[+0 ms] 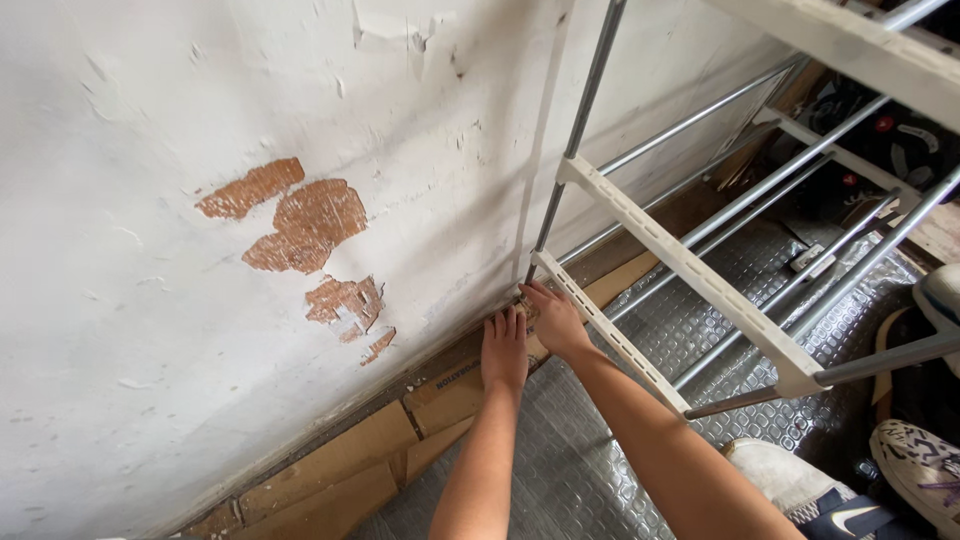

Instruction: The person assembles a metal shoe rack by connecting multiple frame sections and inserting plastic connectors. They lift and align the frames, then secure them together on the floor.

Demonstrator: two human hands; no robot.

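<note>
Already upright, the shoe rack [690,270] stands by the wall [150,330]; left hand [505,352] lies flat, fingers together, right hand [556,322] touches its bottom corner, grip unclear; its seating looks unfinished

floor: grey studded metal sheet [590,470]; flattened cardboard strips [350,465] along the wall base. shoe rack [690,265] foot stands at the corner. white sneakers [800,480] at right.

White shelf rack [690,270], metal rods, apparently tilted
</note>
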